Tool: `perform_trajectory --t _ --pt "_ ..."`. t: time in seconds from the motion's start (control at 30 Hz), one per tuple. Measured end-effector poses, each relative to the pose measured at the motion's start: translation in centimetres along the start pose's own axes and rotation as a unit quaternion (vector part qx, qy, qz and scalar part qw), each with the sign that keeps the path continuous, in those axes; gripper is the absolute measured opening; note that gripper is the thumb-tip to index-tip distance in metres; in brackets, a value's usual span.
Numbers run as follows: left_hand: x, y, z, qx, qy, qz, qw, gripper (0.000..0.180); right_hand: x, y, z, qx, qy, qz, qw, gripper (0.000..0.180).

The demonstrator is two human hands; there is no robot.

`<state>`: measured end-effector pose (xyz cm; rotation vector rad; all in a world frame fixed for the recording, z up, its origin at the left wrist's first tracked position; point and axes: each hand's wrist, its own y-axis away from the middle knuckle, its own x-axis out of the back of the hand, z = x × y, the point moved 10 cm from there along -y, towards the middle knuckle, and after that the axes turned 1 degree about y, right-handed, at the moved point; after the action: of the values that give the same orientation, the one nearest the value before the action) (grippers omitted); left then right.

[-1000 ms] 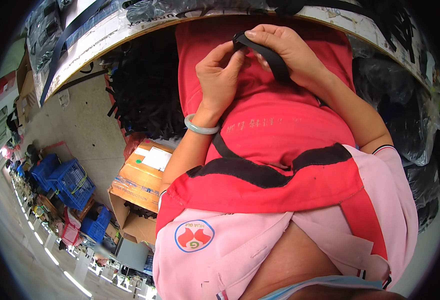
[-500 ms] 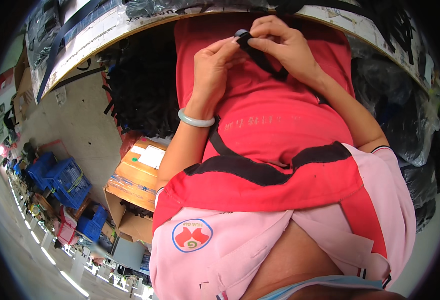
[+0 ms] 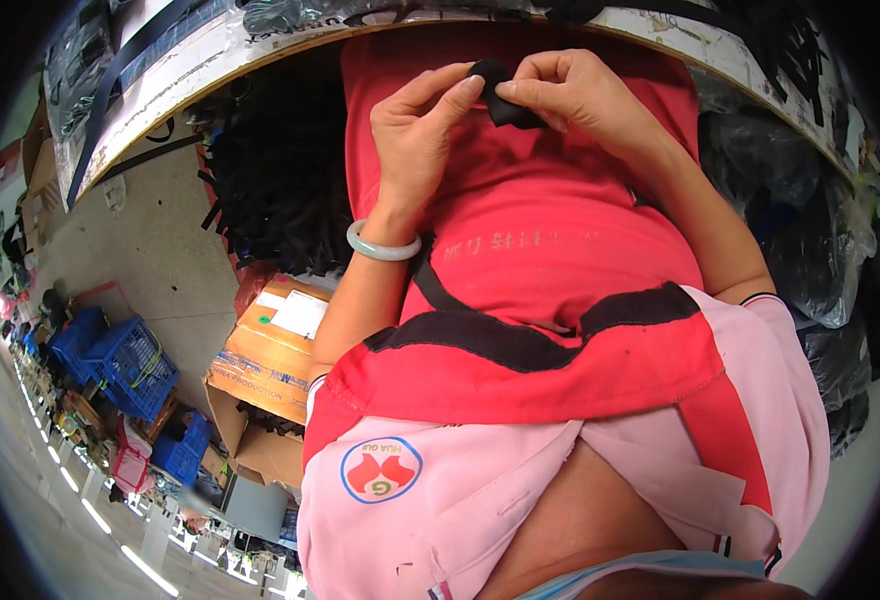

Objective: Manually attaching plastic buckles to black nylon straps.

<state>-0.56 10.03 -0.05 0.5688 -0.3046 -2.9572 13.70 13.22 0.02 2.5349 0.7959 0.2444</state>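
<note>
Between my two hands is a piece of black webbing strap (image 3: 505, 108), folded over on itself, held above the lap of my red apron (image 3: 550, 260). My left hand (image 3: 415, 125) pinches its left edge between thumb and fingers. On the other side my right hand (image 3: 585, 98) grips the strap with thumb and forefinger, its remaining fingers curled behind. The strap's underside is hidden, and I cannot make out whether a small part sits inside the fold.
A worktable edge (image 3: 290, 52) curves just beyond my hands. Black straps (image 3: 280, 180) are heaped at the left, near a cardboard box (image 3: 270, 350). Plastic-wrapped black goods (image 3: 780, 220) stand at the right. Blue crates (image 3: 135, 370) are on the floor farther left.
The strap hung down long and narrow toward the right; now it shows as a short, wide fold. A greyish piece at its top is no longer visible. My right hand has dropped slightly.
</note>
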Motion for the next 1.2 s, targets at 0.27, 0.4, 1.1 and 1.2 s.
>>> perform_trajectory --t 0.27,0.4,1.1,1.2 --pt "0.4 0.4 -0.7 0.018 0.024 0.011 0.999 0.019 -0.9 0.5 0.2 -0.044 0.015 -0.067 0.997 0.028" --pt "0.3 0.5 -1.1 0.039 0.038 0.007 0.999 0.018 -1.1 0.6 0.7 -0.054 0.016 -0.094 0.994 0.029" --pt "21.9 10.4 11.4 -0.014 -0.261 0.208 0.943 0.018 0.0 -2.7 2.1 0.024 0.005 -0.028 0.999 0.018" --pt "27.1 11.8 10.9 -0.047 -0.584 0.258 0.768 0.033 -2.3 -2.5 1.8 0.038 0.056 -0.051 0.996 0.018"
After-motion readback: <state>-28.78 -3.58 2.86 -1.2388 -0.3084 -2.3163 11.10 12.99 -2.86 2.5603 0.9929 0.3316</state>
